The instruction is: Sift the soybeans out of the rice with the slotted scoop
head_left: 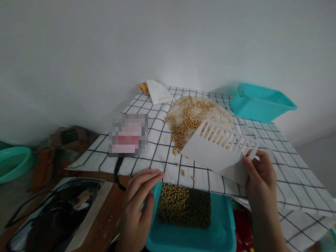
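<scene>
My right hand (258, 175) grips a white plastic slotted scraper (219, 148) by its right end, its flat edge lying on the checked cloth next to a pile of soybeans mixed with rice (193, 115). My left hand (138, 203) holds the left rim of a teal tray (223, 234) at the table's near edge, fingers stretched along the rim and thumb curled under. The tray holds a layer of soybeans (185, 206). A few loose beans lie on the cloth between pile and tray.
A white black-grid cloth (288, 175) covers the table. A second teal tub (259, 101) stands at the far right. A folded white paper (159, 91) lies at the back, a blurred pink card (128, 134) at left. A teal basin (13, 162) sits far left.
</scene>
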### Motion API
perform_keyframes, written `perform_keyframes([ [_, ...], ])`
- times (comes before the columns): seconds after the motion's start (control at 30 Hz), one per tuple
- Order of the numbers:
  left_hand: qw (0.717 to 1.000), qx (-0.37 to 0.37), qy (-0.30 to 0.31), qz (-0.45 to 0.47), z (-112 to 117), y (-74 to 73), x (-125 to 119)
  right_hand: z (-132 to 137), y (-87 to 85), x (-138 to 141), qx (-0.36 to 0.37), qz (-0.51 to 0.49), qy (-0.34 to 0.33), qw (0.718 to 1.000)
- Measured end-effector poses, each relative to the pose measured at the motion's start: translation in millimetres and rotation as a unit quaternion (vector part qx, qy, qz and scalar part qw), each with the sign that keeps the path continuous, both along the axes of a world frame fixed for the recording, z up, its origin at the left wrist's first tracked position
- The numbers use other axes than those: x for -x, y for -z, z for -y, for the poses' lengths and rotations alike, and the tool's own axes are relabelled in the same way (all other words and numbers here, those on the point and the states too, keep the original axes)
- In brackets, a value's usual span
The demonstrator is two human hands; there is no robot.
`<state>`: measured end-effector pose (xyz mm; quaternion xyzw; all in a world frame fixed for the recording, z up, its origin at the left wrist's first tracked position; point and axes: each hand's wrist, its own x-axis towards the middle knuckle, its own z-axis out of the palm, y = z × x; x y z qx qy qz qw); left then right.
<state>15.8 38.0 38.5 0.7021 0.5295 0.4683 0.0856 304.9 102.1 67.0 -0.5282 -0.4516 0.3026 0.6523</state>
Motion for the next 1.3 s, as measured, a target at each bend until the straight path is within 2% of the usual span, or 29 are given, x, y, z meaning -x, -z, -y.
perform_keyframes([
  [0.33,1.000,0.008,-0.011,0.002,1.0,-1.8,-1.6,-0.4,-3.8,3.5,0.001,0.004,0.022,1.000],
  [0.5,1.000,0.008,-0.006,0.005,1.7,-0.7,-1.9,3.1,-6.1,4.1,0.030,-0.014,0.000,0.999],
  [0.97,1.000,0.010,-0.007,0.009,2.4,-2.0,-2.0,-0.2,1.0,-3.2,0.039,-0.004,-0.025,0.999],
  [1.17,1.000,0.010,-0.012,0.013,2.8,0.4,-2.7,0.9,-1.5,-0.9,0.022,-0.015,-0.016,1.000],
  [1.3,1.000,0.004,-0.016,0.017,1.8,-1.2,-3.0,5.1,-5.3,2.4,0.040,-0.006,-0.033,0.999],
])
